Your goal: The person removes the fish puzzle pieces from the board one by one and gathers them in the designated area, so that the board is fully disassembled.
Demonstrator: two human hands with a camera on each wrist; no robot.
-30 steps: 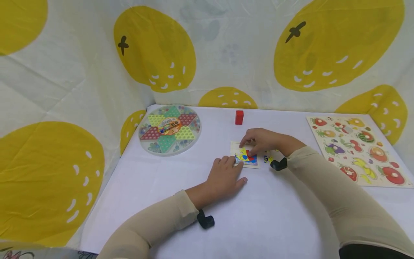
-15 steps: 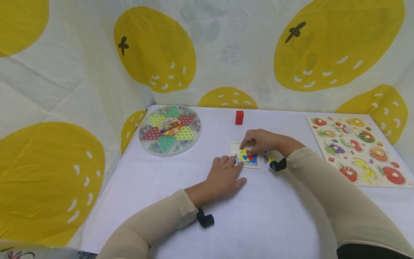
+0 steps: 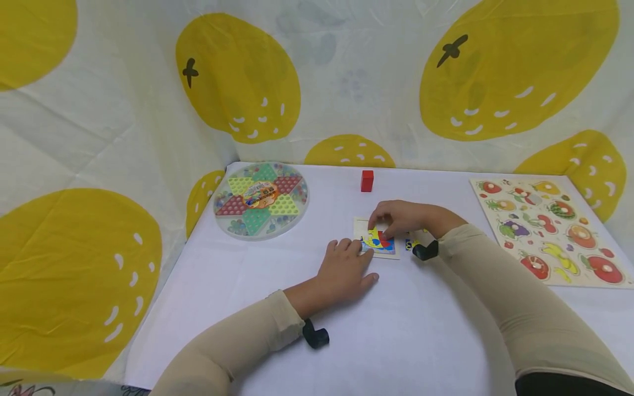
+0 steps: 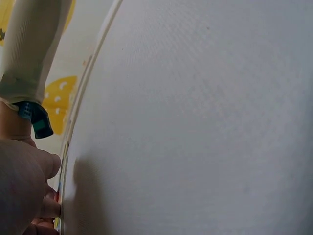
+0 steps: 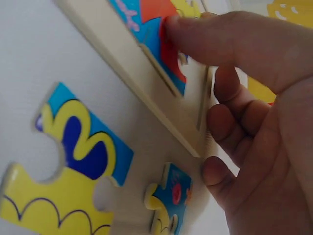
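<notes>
A small jigsaw puzzle in a pale wooden tray (image 3: pixel 389 257) lies mid-table, with colourful pieces in it. My right hand (image 3: pixel 403 216) reaches over it from the right, pinching a red-and-blue puzzle piece (image 5: pixel 169 54) that sits slightly tilted at the tray's corner; the thumb presses its red part. My left hand (image 3: pixel 343 273) rests flat, fingertips on the tray's lower left edge. Beside the tray, under my right wrist, lie a yellow-and-blue loose piece (image 5: pixel 88 147) and a smaller blue one (image 5: pixel 177 193). In the left wrist view my left hand (image 4: pixel 22 186) fills the lower left corner.
A round Chinese checkers board (image 3: pixel 260 200) stands at the back left of the white table (image 3: pixel 277 275). Behind the puzzle is an upright red block (image 3: pixel 367 181). To the right lies a fruit-picture board (image 3: pixel 540 228). A lemon-patterned curtain (image 3: pixel 337 82) hangs behind.
Barely anything differs: my right hand shifts a very little over the tray, still on the piece. My left hand keeps its place on the edge.
</notes>
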